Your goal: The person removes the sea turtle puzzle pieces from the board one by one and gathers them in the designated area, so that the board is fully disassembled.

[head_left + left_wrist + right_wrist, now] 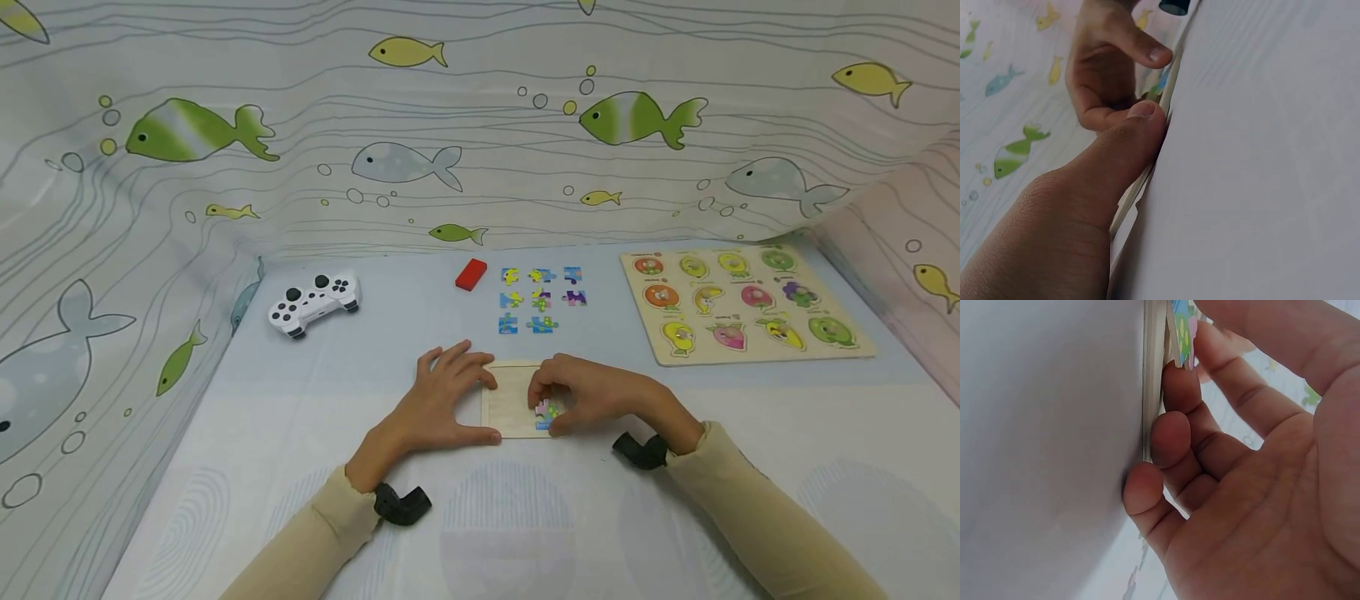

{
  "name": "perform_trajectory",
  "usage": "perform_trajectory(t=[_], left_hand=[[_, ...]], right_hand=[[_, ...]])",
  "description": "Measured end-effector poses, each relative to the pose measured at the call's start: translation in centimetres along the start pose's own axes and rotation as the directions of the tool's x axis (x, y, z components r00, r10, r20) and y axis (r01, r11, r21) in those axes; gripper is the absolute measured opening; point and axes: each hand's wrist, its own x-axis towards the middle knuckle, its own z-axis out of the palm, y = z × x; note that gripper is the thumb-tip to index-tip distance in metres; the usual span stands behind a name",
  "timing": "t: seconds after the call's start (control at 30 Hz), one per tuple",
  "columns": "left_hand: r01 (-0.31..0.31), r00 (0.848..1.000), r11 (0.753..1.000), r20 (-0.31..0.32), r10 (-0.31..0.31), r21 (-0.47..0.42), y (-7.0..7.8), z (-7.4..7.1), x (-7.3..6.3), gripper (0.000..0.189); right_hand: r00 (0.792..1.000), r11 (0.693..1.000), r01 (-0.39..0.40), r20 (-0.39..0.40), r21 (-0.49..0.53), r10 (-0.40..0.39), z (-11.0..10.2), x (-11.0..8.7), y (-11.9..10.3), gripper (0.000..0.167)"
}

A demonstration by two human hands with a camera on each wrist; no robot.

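A small pale wooden puzzle tray [513,400] lies on the table between both hands. My left hand [442,404] holds its left side, thumb at the near edge and fingers spread toward the far edge. The left wrist view shows the left thumb [1141,125] against the tray's edge. Over the tray's right part, my right hand [592,390] pinches a colourful jigsaw piece [546,414]. In the right wrist view the piece [1182,331] sits slightly tilted off the tray [1154,381]; the other right fingertips are beside the tray's edge. Part of the piece is hidden by fingers.
Several loose jigsaw pieces [542,300] lie in rows beyond the tray. A red block [471,274] is to their left, a white game controller [315,305] farther left. A wooden fruit puzzle board [731,346] lies at the right. A fish-patterned cloth [525,225] rises behind.
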Motion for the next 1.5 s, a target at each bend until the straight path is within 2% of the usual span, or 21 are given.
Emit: perform_trajectory(t=[0.53,1.0,1.5], left_hand=[[0.004,1.0,1.0,0.002,-0.004,0.001,0.03,0.0,-0.04,0.057],[0.01,1.0,1.0,0.002,-0.01,-0.002,0.24,-0.07,0.02,0.058],[0.015,1.0,1.0,0.01,-0.015,0.004,0.41,-0.24,0.02,0.058]], right_hand=[[1.0,0.998,-0.012,0.009,-0.057,0.012,-0.02,-0.13,-0.33,0.032],[1.0,0.999,0.022,0.013,-0.026,-0.022,-0.26,-0.39,-0.21,0.035],[1.0,0.999,0.005,0.004,-0.033,-0.005,0.0,-0.25,-0.13,0.033]])
